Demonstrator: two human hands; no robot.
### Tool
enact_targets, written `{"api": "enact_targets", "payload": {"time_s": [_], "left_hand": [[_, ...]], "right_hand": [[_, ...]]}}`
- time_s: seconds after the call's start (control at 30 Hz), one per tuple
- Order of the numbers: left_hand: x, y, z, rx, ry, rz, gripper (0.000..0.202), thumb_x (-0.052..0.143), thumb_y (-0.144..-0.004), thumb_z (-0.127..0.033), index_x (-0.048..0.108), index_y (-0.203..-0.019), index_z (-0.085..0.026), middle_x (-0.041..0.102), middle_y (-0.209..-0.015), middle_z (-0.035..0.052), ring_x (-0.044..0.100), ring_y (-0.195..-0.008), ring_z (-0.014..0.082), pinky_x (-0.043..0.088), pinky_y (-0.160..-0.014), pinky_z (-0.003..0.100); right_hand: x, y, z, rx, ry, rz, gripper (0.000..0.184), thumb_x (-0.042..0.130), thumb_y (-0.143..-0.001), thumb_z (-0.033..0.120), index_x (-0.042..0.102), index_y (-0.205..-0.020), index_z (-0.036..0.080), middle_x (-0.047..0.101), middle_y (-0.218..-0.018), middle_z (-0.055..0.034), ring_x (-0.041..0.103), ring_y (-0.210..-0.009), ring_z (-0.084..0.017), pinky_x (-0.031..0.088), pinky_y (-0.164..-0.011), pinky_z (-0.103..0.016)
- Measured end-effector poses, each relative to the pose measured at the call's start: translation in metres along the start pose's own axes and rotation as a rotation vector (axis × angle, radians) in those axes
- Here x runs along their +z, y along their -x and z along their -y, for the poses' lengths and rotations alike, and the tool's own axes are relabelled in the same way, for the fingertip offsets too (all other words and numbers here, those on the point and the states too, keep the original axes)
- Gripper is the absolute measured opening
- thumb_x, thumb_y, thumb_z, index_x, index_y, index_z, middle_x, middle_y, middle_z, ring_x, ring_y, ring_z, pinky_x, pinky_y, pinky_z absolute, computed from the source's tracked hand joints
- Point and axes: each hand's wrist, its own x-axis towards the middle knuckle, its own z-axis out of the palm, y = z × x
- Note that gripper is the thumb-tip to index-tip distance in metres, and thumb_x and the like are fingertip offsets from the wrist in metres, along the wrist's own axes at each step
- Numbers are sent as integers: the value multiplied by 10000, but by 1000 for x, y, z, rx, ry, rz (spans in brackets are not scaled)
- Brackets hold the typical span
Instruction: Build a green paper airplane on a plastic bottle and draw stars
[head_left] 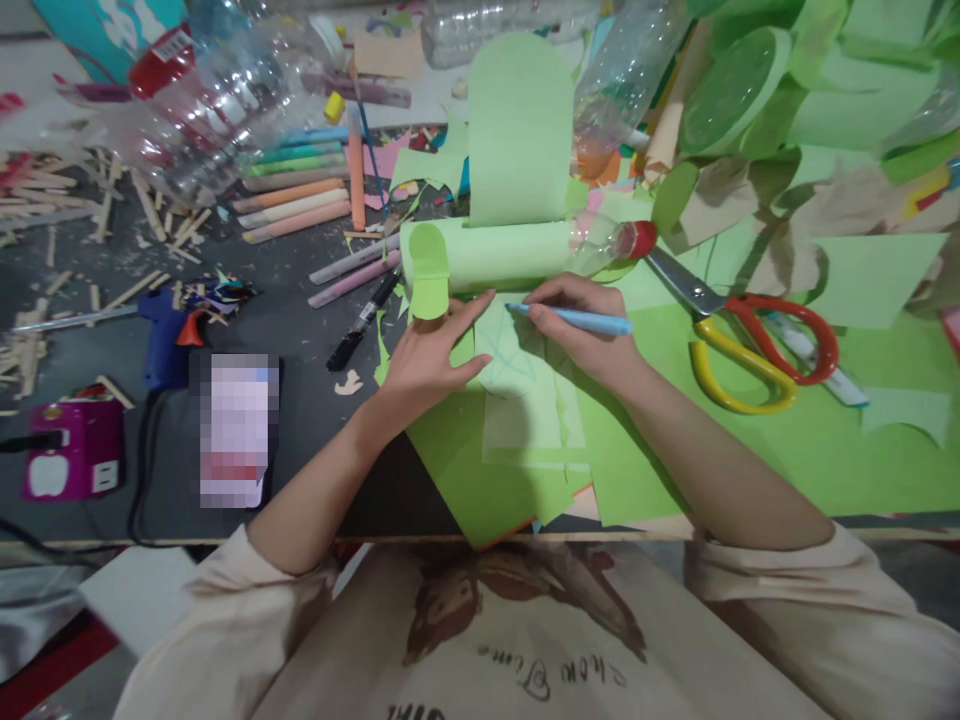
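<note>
Several clear bottles (232, 115) lie beyond a paper-wrapped, red-capped bottle (517, 255), contents unclear. The right hand (589, 345) pinches a blue marker (604, 323) over a pale green sheet (512, 365); the left hand (429, 352), thumb spread from fingers, rests at its edge.

Pale and vivid greens over a dark grey desk (289, 285)
The marker (596, 321) is light blue, like the thin lines (516, 362) on the mint-green sheet (517, 430); the larger paper (645, 465) is vivid lime. The wrapped bottle (510, 252) is mint with a red cap (639, 240). The scissors (709, 300) have red-orange and yellow handles (750, 406). The glue gun (161, 345) is blue; the shirt (330, 660), beige with brown print (444, 608).
</note>
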Motion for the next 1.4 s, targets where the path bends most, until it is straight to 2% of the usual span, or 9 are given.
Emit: {"api": "enact_targets", "payload": {"time_s": [0.27,0.43,0.6,1.07,1.27,1.4], "left_hand": [[1,0,1,-8,-4,-8,642,560,-944,-485,428,-1524,-246,591,-1376,115,597,-1226,315,494,-1026,395],[3,0,2,1,-5,-23,650,567,-940,-497,420,-1527,-260,601,-1354,109,598,-1226,310,499,-1022,388],[3,1,3,3,-2,-26,639,555,-947,-515,429,-1522,-265,588,-1372,104,604,-1215,301,503,-1016,376],[2,0,3,-7,9,-23,651,578,-931,-517,436,-1520,-278,595,-1365,101,609,-1210,304,516,-999,372],[2,1,2,-4,17,-21,655,534,-946,-568,430,-1521,-271,594,-1364,108,607,-1221,312,513,-1012,381],[2,1,2,-10,12,-18,653,549,-943,-544,427,-1524,-272,594,-1365,108,608,-1226,316,510,-1021,387]], "right_hand": [[0,0,2,5,45,75,148,674,-787,302,664,-665,219,680,-620,-1,589,-581,-159,457,-561,-302],[0,-1,3,-12,41,29,103,655,-779,274,684,-706,208,675,-640,4,573,-584,-140,456,-566,-288],[0,0,3,16,43,106,130,659,-764,270,672,-649,210,685,-616,-4,576,-556,-148,445,-551,-296],[-1,-1,3,22,56,39,88,658,-779,276,681,-711,224,688,-663,3,580,-608,-151,459,-590,-298],[-1,-1,4,69,51,102,115,664,-749,264,653,-642,223,665,-611,3,553,-566,-148,432,-557,-300],[-1,-1,4,42,38,48,106,668,-782,293,674,-699,228,678,-660,5,577,-605,-148,462,-595,-302]]}}
